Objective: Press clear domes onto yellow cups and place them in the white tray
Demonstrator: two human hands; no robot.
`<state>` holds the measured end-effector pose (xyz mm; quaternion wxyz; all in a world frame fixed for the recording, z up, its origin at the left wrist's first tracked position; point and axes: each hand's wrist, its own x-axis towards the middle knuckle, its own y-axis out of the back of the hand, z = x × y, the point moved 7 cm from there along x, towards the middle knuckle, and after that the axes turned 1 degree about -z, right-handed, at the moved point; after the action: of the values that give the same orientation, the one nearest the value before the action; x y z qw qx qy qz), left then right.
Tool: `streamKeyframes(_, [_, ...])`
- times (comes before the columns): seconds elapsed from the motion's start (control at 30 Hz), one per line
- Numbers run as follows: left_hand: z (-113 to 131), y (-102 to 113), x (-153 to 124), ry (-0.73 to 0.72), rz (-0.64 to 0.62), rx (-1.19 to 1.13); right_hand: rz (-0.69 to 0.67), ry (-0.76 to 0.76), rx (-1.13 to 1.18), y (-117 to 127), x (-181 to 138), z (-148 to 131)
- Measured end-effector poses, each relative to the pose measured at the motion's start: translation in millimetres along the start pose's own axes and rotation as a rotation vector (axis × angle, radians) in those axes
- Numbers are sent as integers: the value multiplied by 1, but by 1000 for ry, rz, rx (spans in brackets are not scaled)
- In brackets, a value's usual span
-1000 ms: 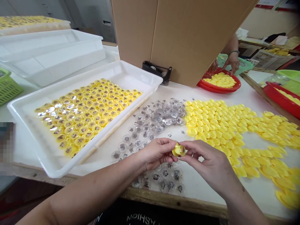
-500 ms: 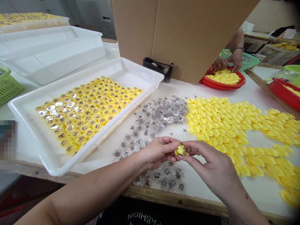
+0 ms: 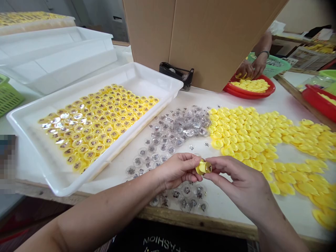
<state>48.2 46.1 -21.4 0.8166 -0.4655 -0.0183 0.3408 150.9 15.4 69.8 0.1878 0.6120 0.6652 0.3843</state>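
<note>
My left hand (image 3: 177, 170) and my right hand (image 3: 240, 183) meet over the near table edge, both pinching one small yellow round piece (image 3: 203, 167) between fingertips. Below and behind them lie several clear domed pieces (image 3: 175, 131) with dark prints. A wide spread of loose yellow pieces (image 3: 252, 134) covers the table to the right. On the left, a white tray (image 3: 147, 78) holds rows of yellow pieces with clear tops (image 3: 97, 122).
A tall cardboard box (image 3: 199, 38) stands at the back, a black tape dispenser (image 3: 176, 74) at its foot. Another person's hands (image 3: 252, 68) work over a red dish (image 3: 249, 91) of yellow pieces. Stacked white trays (image 3: 57, 56) and a green basket (image 3: 9, 98) sit left.
My hands stay together on the yellow piece, which has turned a little between the fingertips. The other person's hands have shifted over the red dish.
</note>
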Motion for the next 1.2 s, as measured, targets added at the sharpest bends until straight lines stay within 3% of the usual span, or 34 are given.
streamKeyframes(0.37, [2, -3, -3, -89, 41, 58, 51, 121, -186, 0, 0, -18])
streamKeyframes(0.57, [4, 0, -4, -143, 71, 152, 70, 76, -181, -3, -2, -16])
streamKeyframes(0.77, [18, -14, -10, -232, -10, 395, 239, 98, -187, -4, -8, -22])
streamKeyframes(0.87, [21, -16, -12, -232, -6, 414, 247, 62, -113, -8, -10, -16])
streamKeyframes(1.03, [26, -6, -12, -308, 156, 563, 178, -223, 187, -15, -17, 28])
streamKeyframes(1.13, [26, -3, -12, -329, 223, 761, 76, -256, 380, -28, -16, 43])
streamKeyframes(1.2, [24, -1, -13, -301, 279, 873, 81, -245, 418, -33, -14, 46])
